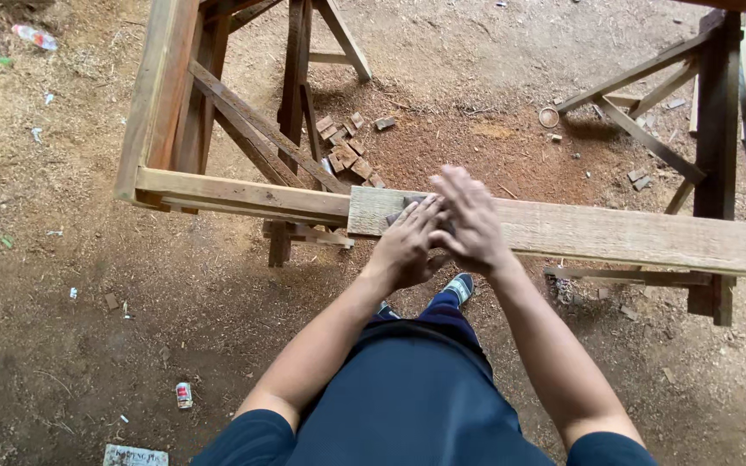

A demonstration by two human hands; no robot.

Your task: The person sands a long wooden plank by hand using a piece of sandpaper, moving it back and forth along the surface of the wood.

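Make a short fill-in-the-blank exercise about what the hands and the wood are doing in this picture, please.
1. Both hands, the left hand and the right hand, rest on a long wooden ____ lying across the stands.
2. The ground under the work is covered with ____.
3. A pile of small wooden blocks lies on the ground under the wooden ____ at the left.
4. A small can lies on the ground to the person's ____ side.

Missing words: plank; sawdust; frame; left
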